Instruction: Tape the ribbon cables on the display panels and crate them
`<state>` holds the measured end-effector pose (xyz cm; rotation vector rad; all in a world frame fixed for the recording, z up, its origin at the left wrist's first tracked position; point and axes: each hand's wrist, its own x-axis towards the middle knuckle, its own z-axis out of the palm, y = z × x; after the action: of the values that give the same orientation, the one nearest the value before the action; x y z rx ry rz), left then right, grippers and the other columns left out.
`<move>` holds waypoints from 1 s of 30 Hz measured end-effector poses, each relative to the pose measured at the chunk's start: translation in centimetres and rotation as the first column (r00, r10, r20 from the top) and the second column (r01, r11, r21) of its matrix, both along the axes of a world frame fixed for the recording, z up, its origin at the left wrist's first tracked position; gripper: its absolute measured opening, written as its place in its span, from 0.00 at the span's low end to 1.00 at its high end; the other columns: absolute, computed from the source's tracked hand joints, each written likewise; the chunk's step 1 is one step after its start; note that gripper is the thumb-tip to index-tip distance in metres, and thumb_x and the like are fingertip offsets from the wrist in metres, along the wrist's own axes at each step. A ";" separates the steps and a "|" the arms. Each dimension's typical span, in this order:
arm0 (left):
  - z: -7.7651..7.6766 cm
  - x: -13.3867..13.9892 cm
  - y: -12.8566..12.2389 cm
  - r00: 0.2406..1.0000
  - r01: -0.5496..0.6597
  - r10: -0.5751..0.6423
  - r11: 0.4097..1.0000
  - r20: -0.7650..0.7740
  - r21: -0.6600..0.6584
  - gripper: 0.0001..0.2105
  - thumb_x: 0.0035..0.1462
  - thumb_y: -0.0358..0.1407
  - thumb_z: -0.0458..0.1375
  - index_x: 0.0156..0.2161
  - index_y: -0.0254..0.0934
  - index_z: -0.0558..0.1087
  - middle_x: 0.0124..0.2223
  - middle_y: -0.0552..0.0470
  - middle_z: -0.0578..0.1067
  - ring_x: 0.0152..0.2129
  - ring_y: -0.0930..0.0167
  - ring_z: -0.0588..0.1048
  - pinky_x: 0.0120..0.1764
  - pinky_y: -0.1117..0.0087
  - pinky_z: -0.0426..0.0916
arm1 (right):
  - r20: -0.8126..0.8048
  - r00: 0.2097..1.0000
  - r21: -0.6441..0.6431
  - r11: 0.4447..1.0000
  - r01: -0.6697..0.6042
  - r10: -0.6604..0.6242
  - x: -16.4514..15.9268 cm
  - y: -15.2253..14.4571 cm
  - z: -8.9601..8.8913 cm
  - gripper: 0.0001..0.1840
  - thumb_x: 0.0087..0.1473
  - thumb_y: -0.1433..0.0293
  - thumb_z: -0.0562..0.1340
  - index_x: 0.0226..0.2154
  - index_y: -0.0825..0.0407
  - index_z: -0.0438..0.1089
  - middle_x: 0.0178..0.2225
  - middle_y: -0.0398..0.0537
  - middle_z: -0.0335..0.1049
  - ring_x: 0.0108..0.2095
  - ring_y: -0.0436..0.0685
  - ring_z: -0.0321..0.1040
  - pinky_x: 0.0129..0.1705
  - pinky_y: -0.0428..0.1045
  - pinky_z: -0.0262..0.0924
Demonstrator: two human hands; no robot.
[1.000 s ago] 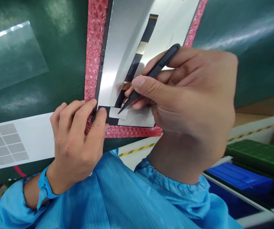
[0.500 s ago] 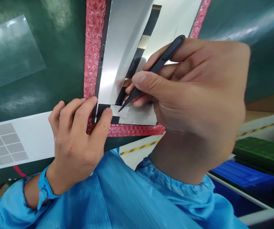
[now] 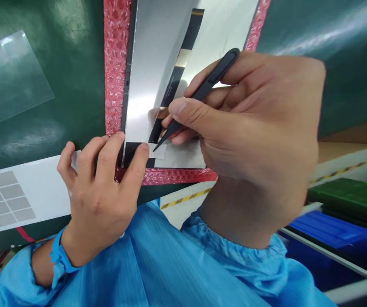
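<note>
My right hand (image 3: 260, 123) grips black pointed tweezers (image 3: 214, 76), held slanting with the tip down on a small whitish film piece (image 3: 158, 152). That piece lies over a black patch at the near end of a flat silvery panel (image 3: 151, 47). A black flex strip (image 3: 173, 83) with gold bands runs along the panel, partly behind my fingers. My left hand (image 3: 102, 183) has its fingers apart; its thumb presses at the left end of the film piece, and its other fingertips rest by the panel's left edge.
Pink bubble wrap (image 3: 116, 64) lies under the panel on a green table surface (image 3: 77, 85). To the left are a clear plastic sheet (image 3: 17, 81) and a white sheet with grey labels (image 3: 47, 183). A blue bin (image 3: 337, 230) stands at lower right.
The view has shifted slightly, so panel and right hand appear further left. My left little finger has lifted and spread a bit. The tweezers' tip stays at the film piece.
</note>
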<state>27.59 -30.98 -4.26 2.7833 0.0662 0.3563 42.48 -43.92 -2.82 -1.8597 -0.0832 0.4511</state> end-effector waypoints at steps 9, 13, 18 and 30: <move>0.0 0.1 0.0 1.000 0.012 -0.012 1.000 0.012 0.021 0.18 0.62 0.25 0.66 0.56 0.39 0.80 0.58 0.33 0.78 0.55 0.49 0.77 0.60 0.33 0.65 | -0.025 0.997 -0.021 0.997 0.071 -0.072 -0.3 -0.1 0.3 0.14 0.54 0.71 0.77 0.27 0.44 0.73 0.26 0.45 0.79 0.22 0.60 0.76 0.19 0.53 0.71; 0.0 0.1 0.1 1.000 0.006 -0.006 1.000 0.022 0.011 0.17 0.63 0.26 0.65 0.56 0.37 0.80 0.58 0.34 0.79 0.56 0.50 0.77 0.62 0.34 0.64 | -0.024 0.997 0.023 0.997 0.078 -0.078 -0.4 -0.3 0.1 0.15 0.51 0.76 0.77 0.28 0.45 0.73 0.27 0.44 0.80 0.22 0.60 0.76 0.19 0.53 0.71; 0.2 0.0 0.2 1.000 0.001 -0.001 1.000 0.014 0.010 0.16 0.63 0.26 0.65 0.55 0.35 0.79 0.58 0.32 0.79 0.56 0.50 0.77 0.63 0.35 0.64 | -0.023 0.994 0.070 0.991 0.113 -0.111 -0.5 -0.2 -0.2 0.14 0.53 0.75 0.75 0.27 0.46 0.72 0.24 0.40 0.78 0.21 0.56 0.75 0.18 0.49 0.69; 0.3 0.0 0.1 0.999 -0.016 0.017 0.999 -0.031 0.038 0.17 0.64 0.27 0.64 0.56 0.40 0.80 0.59 0.37 0.79 0.58 0.51 0.75 0.64 0.35 0.62 | -0.043 0.988 0.160 0.975 0.152 -0.147 -1.2 -0.3 -0.1 0.16 0.51 0.64 0.81 0.29 0.45 0.74 0.28 0.44 0.79 0.28 0.61 0.79 0.20 0.51 0.68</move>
<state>27.58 -30.88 -3.97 2.8269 0.0910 0.3218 41.26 -44.18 -2.89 -1.6837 0.0401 0.3575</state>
